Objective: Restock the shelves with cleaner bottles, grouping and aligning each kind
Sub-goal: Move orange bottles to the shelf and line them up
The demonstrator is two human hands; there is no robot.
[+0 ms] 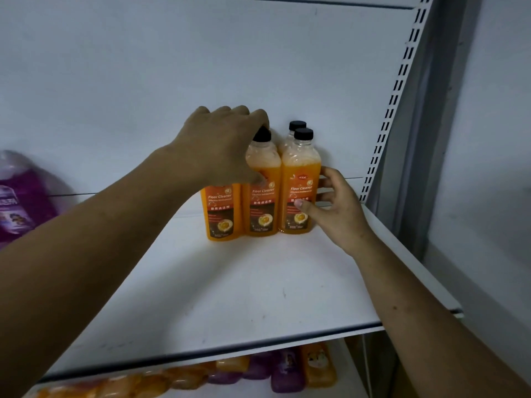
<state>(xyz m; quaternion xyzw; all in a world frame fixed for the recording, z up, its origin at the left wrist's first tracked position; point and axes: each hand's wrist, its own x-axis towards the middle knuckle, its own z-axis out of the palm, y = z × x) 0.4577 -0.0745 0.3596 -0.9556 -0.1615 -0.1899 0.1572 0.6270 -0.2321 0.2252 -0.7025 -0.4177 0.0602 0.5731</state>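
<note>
Several orange floor-cleaner bottles with black caps stand close together at the back right of the white shelf (258,282). My left hand (218,142) reaches over the top of the middle bottle (262,202), its fingers curled round the cap and neck. It hides the top of the left bottle (220,214). My right hand (336,208) holds the right front bottle (298,196), thumb on the label and fingers round its right side. Another bottle (296,126) stands behind that one, only its cap and shoulder showing.
A purple bottle (20,196) stands at the left edge of the same shelf. The slotted upright (399,90) bounds the shelf on the right. Below, a lower shelf holds orange and purple bottles (287,366). The front of the upper shelf is bare.
</note>
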